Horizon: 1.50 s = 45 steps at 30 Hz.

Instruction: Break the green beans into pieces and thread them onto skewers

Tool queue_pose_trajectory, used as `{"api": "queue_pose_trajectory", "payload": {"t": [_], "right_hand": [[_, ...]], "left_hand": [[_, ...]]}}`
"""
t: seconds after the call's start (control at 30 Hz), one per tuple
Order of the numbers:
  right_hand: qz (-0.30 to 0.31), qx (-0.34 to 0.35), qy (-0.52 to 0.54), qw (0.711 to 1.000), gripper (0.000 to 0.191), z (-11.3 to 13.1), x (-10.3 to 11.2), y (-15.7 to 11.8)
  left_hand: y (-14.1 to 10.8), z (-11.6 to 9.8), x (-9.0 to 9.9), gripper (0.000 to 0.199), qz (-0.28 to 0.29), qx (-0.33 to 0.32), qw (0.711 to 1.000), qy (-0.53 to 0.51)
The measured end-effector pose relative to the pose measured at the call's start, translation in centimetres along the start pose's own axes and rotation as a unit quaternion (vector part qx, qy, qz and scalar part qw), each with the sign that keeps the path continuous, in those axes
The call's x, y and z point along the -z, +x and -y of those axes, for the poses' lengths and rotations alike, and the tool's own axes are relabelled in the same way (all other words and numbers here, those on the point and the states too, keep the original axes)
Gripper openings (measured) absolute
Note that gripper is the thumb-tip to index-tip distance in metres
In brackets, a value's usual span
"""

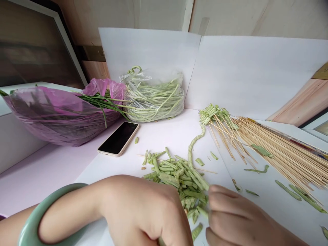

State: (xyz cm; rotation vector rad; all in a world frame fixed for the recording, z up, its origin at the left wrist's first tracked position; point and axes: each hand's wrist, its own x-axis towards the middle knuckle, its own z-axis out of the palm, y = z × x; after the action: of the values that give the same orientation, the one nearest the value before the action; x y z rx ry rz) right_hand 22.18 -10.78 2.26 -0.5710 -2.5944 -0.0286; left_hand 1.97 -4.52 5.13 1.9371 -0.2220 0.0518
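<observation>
The two hands are apart, low in the head view, with the heap of cut beans (176,171) partly between them and reaching beyond them on the white tabletop (164,135). The left hand (147,210), with a green bangle (48,208) round its wrist, is bent down with its fingers curled; a sliver of green shows under them, but whether they are clamped on it I cannot tell. The right hand (237,217) is curled closed on the near end of a long bean (191,150), which runs up past the heap in a loose bend toward a bunch of skewered beans (211,114). The thin sticks of that bunch point toward the near right, just beside a wide spread of bare wooden skewers (279,147). Loose bean bits lie around the heap and near the skewers. Behind the heap, to the left, a phone (119,138) lies flat with its dark screen up. Beyond it stands a clear bag (156,97) full of long beans, and beside that a purple bag (64,116) with green stalks (102,101) sticking out toward the clear bag
</observation>
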Motion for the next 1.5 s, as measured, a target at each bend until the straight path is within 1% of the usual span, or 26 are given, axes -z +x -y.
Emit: {"api": "queue_pose_trajectory", "payload": {"t": [0.03,0.1,0.17,0.2,0.23,0.3,0.33,0.4,0.47,0.53,0.6,0.7,0.77,0.83,0.87,0.93,1.0,1.03,1.17,1.23,1.33,1.43,1.5], "right_hand": [[-0.007,0.001,-0.008,1.000,0.038,-0.4,0.3,0.0],[-0.034,-0.004,-0.019,0.999,0.027,-1.2,0.8,0.1],[-0.063,-0.022,-0.009,0.998,0.019,-1.9,0.9,0.1],[-0.075,-0.040,0.000,0.996,0.016,-2.2,0.9,0.1],[-0.085,-0.060,0.012,0.994,0.013,-2.5,0.9,0.0],[-0.105,-0.097,0.035,0.989,0.009,-2.8,1.0,-0.1],[-0.110,-0.107,0.045,0.987,0.008,-2.9,1.1,-0.2],[-0.095,-0.118,0.063,0.986,0.010,-2.9,1.4,-0.3],[-0.060,-0.129,0.089,0.986,0.017,-2.8,1.7,-0.4],[-0.021,-0.143,0.118,0.983,0.031,-2.7,1.9,-0.5],[0.000,-0.148,0.124,0.981,0.046,-2.6,1.8,-0.6],[0.008,-0.148,0.103,0.983,0.062,-2.6,1.3,-0.8],[-0.002,-0.154,0.104,0.983,0.067,-2.5,0.8,-0.9],[-0.028,-0.174,0.126,0.976,0.066,-2.4,0.2,-1.0],[-0.046,-0.189,0.146,0.970,0.062,-2.3,-0.1,-1.0],[-0.072,-0.222,0.197,0.952,0.045,-2.2,-0.8,-0.8],[-0.085,-0.243,0.243,0.935,0.028,-1.9,-1.3,-0.5],[-0.083,-0.250,0.255,0.930,0.025,-1.8,-1.4,-0.2],[-0.076,-0.272,0.265,0.922,0.030,-1.4,-1.5,0.8],[-0.088,-0.289,0.256,0.918,0.029,-1.2,-1.5,1.1],[-0.101,-0.295,0.220,0.924,0.023,-0.9,-1.7,1.2],[-0.082,-0.328,0.209,0.918,0.016,-0.7,-1.7,1.3],[-0.068,-0.360,0.209,0.907,0.018,-0.6,-1.6,1.4]], "left_hand": [[-0.1,-0.2,0.1,0.044,-0.026,0.016,0.999,0.009],[-0.2,-0.5,0.5,0.043,-0.107,0.072,0.989,0.068],[-0.3,-0.3,0.8,0.040,-0.185,0.121,0.962,0.161],[-0.4,-0.1,1.0,0.039,-0.213,0.140,0.944,0.210],[-0.5,0.2,1.2,0.037,-0.230,0.156,0.926,0.256],[-0.6,0.7,1.5,0.033,-0.243,0.181,0.897,0.321],[-0.6,0.9,1.6,0.032,-0.244,0.193,0.888,0.338],[-0.6,1.3,1.6,0.032,-0.245,0.207,0.880,0.351],[-0.6,1.6,1.5,0.035,-0.258,0.204,0.877,0.351],[-0.5,1.8,1.5,0.037,-0.274,0.198,0.874,0.348],[-0.5,2.0,1.4,0.038,-0.292,0.198,0.871,0.343],[-0.5,1.8,1.3,0.039,-0.322,0.188,0.871,0.321],[-0.4,1.5,1.1,0.041,-0.338,0.164,0.878,0.296],[-0.3,1.2,0.7,0.044,-0.343,0.132,0.889,0.272],[-0.2,1.0,0.5,0.046,-0.342,0.116,0.895,0.263],[0.0,0.8,0.1,0.049,-0.334,0.097,0.902,0.257],[0.3,0.7,-0.3,0.051,-0.337,0.088,0.901,0.259],[0.5,0.7,-0.4,0.052,-0.344,0.086,0.898,0.260],[1.0,0.8,-1.0,0.056,-0.383,0.073,0.881,0.269],[1.1,0.9,-1.3,0.057,-0.409,0.061,0.860,0.299],[1.2,1.1,-2.0,0.058,-0.434,0.045,0.807,0.397],[1.3,1.0,-2.8,0.056,-0.408,0.079,0.753,0.510],[1.5,0.9,-3.1,0.045,-0.383,0.102,0.722,0.567]]}}
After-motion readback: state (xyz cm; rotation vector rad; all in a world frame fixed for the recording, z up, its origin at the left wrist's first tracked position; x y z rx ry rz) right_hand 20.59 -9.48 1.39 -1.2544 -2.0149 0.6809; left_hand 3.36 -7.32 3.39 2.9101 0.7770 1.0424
